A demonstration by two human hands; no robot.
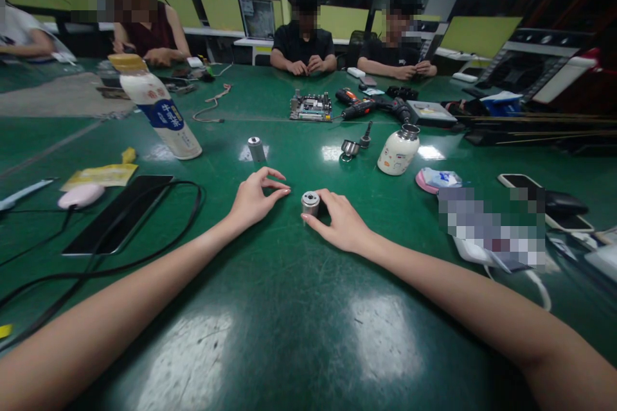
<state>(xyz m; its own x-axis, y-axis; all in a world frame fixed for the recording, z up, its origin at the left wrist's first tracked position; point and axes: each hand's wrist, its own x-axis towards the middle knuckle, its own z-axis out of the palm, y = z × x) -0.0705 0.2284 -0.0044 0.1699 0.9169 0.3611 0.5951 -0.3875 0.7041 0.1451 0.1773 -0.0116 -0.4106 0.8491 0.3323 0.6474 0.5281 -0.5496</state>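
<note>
Glossy green tabletop (289,308) stretches across a dim workroom, yellow-green partition panels (219,13) behind, co-workers in dark shirts seated along the far side, and straight to the middle we go! It's the right hand (343,221) on the ball, thumb in front and fingers curled behind, closed around a short silver metal cylinder with small dark holes in its round top face (310,198). That cylinder is upright, right between the two hands; whether its base touches the table can't be told, with the thumb covering the lower part. Across from it, the left hand (256,196) is empty, thumb and fingers parted and curved, just beside the cylinder but not touching it. So the step in hand looks like a grip-and-steady, one-handed for the moment. Any lift or turn from this position would seem to call for a firm, level pinch on that smooth-looking wall, and the left hand is well placed for support. Just beyond the left fingers, a second grey metal cylinder (256,149) stands alone, while a cream-coloured round bottle with an open steel neck (399,153) sits farther off to the right.
</note>
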